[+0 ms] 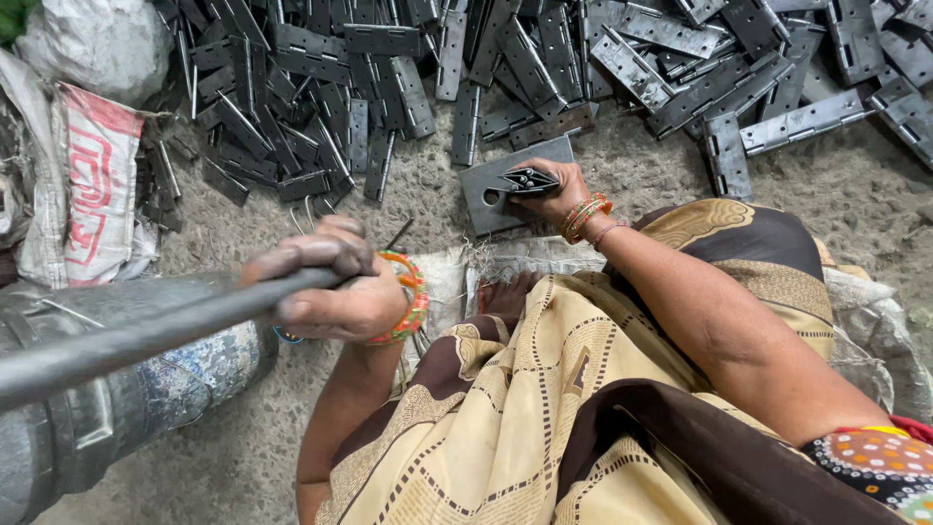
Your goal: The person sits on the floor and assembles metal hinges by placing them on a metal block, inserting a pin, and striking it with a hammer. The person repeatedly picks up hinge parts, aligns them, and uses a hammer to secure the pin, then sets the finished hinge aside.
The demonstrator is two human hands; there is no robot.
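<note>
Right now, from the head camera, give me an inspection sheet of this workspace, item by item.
Surface: rough grey concrete floor, gritty.
Job's things: folded hinge resting on a flat steel block with a hole; dark metal rod, raised.
Clutter: heap of loose grey hinges across the top.
Grippers: left hand closed around the rod; right hand pinning the hinge to the block.
Cables: nothing seen.
Surroundings: woven sacks at left, grey drum lying beside the knee, patterned cloth over the lap.
</note>
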